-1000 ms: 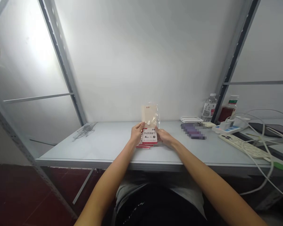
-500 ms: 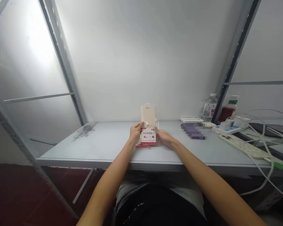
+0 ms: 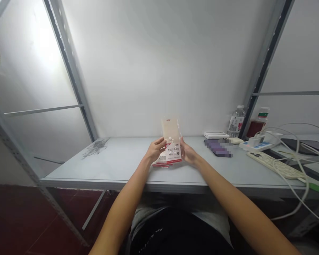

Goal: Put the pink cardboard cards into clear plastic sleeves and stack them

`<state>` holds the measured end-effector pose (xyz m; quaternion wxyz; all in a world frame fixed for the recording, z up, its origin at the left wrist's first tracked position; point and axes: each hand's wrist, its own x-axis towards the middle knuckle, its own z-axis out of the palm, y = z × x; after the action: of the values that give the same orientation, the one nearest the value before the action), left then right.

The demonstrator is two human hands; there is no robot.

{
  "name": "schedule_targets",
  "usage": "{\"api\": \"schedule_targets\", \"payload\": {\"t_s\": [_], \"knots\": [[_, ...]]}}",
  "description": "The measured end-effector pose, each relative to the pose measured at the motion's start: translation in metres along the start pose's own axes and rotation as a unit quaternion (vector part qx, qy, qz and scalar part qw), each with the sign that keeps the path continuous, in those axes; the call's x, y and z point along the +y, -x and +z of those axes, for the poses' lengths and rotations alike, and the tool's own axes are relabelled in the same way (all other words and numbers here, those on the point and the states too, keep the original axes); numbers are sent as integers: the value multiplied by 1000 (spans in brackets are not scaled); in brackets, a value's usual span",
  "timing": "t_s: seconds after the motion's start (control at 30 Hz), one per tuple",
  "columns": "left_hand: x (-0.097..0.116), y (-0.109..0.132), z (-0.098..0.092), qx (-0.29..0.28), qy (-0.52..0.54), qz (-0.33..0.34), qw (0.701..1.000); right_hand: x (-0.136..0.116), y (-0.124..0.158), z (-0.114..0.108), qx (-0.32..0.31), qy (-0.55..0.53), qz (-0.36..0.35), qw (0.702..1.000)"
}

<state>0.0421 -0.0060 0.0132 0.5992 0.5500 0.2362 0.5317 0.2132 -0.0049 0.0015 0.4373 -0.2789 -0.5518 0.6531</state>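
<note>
A clear plastic packet (image 3: 172,136) with a beige upper part and a white and red printed label stands slightly tilted over the desk. My right hand (image 3: 188,151) grips its right edge. At the packet's left side is my left hand (image 3: 156,149), its thumb and fingers closed near the edge; whether it pinches the plastic is too small to tell. Beneath and behind the packet, several similar red and white packets (image 3: 162,165) lie on the desk, partly hidden.
The grey-white desk (image 3: 117,163) carries a tangle of dark threads (image 3: 95,147) at left. On the right are a purple item (image 3: 218,148), a white box (image 3: 216,135), a bottle (image 3: 236,122), a power strip (image 3: 257,146), a keyboard (image 3: 275,165) and loose white cables.
The upright packet has shifted right and tilted, uncovering more of the packets beneath. My left hand has moved slightly right and down, its fingers at a new angle; my right hand has moved slightly right.
</note>
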Motion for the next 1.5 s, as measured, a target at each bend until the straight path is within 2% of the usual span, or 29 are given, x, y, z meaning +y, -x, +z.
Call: {"api": "schedule_targets", "payload": {"t_s": [0.2,0.33,0.5,0.67,0.8,0.93,1.13,1.3,1.5], "knots": [[-7,-6,-2,73,-19,33,997,-3,3,4,-23,-5,5,1000],[-9,-6,0,111,-75,56,989,0,1,2,-23,-24,24,999],[-9,-3,3,142,-119,87,979,10,-7,-6,23,8,9,1000],[-4,-4,-1,189,-52,65,979,17,-13,-12,59,47,-11,997],[-4,-6,-3,137,-41,21,989,17,-14,-13,55,39,-16,998],[-8,-5,-2,83,-79,23,993,15,-11,-9,49,57,-26,997],[-10,-4,-4,95,-94,17,991,13,-6,-4,8,99,-35,994],[-10,-5,-6,95,-106,14,990,13,-5,-5,-6,119,-26,993],[-10,-4,-3,122,-106,8,987,13,-3,-3,-23,150,-11,988]]}}
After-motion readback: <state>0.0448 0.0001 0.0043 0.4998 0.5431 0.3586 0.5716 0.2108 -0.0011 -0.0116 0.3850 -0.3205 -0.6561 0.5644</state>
